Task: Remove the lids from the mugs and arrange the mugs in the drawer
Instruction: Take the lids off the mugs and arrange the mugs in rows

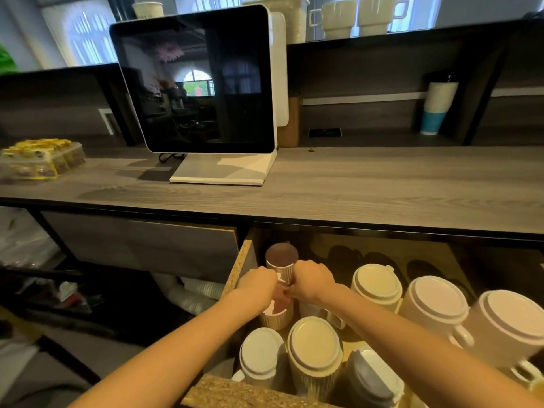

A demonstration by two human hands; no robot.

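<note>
Working both hands over the open drawer, I have the left hand and right hand curled into loose fists that meet above a ribbed mug in the drawer's left column. The fingers of each hand are folded under and appear pinched on something pinkish at the mug's mouth; whether that is a lid I cannot tell, as the hands cover it.

Handling, by my judgement: the mugs look ceramic, so stiff, fairly heavy and breakable if knocked together in such close packing. The ribbed wall should offer a sure hold; the lids look smooth and are best taken at the raised rim.

Appearance: behind the hands stands a second ribbed mug with a brownish top. Nearer me stand a grey-lidded mug and a cream-lidded mug, touching. To the right, a cream-lidded mug with a handle stands beside two larger pale mugs, all lidded and upright, with bare drawer floor behind them.
</note>
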